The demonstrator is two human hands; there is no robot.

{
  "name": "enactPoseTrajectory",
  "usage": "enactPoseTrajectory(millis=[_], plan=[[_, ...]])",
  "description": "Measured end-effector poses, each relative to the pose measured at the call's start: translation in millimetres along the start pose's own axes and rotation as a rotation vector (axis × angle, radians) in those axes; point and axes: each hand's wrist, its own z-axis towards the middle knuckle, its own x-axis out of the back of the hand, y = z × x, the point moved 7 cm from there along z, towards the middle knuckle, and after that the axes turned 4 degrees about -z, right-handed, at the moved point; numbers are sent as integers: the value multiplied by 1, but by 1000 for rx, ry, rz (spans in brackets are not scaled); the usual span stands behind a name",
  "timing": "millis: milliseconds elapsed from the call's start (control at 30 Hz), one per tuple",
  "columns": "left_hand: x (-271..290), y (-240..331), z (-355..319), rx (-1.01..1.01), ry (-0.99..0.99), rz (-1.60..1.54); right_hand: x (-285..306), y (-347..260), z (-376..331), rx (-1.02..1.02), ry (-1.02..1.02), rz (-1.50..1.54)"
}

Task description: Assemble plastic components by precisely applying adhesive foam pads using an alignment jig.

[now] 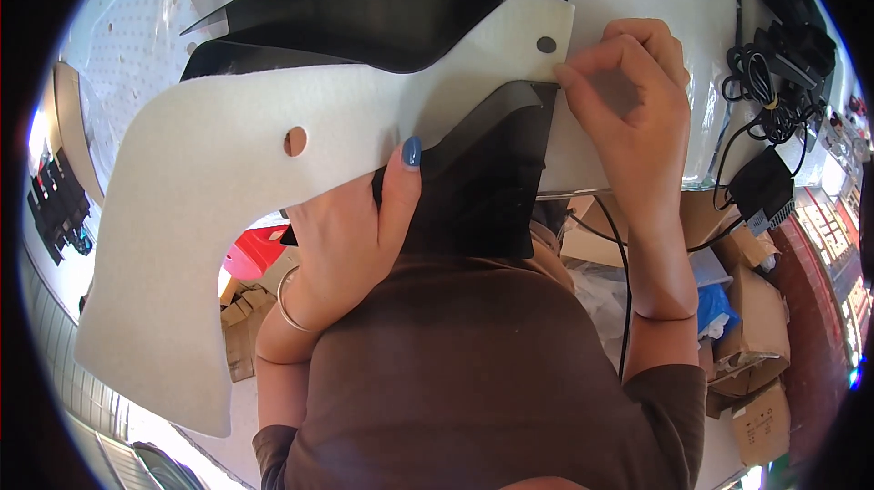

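Note:
A large curved white felt piece point(182, 153) with two round holes spans the view from lower left to upper right. My left hand point(350, 226) is closed on its lower middle edge, thumb in front, the other fingers mostly hidden behind the felt. Under the felt is a black plastic panel point(482, 180), which the left thumb also overlaps. At the felt's narrow right end, my right hand point(642, 89) pinches the lower right corner between thumb and forefinger, close to the black panel's top corner. Another curved black panel point(391, 7) lies behind, on the white table point(701, 117).
Black coiled cables point(756, 80) and a black power adapter point(763, 185) sit at the table's right. Cardboard boxes point(751, 317) and a blue plastic bag point(717, 311) are below on the right. A red object point(255, 253) shows below the left forearm's side. Black strips point(59, 208) hang at far left.

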Motion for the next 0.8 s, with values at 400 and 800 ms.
enactPoseTrajectory(millis=[400, 800], plan=[[1, 0, 1, -83, 49, -19, -1, 0, 0, -28, -56, -92], [1, 1, 1, -114, 48, 11, -2, -1, 1, -13, -83, -133]])
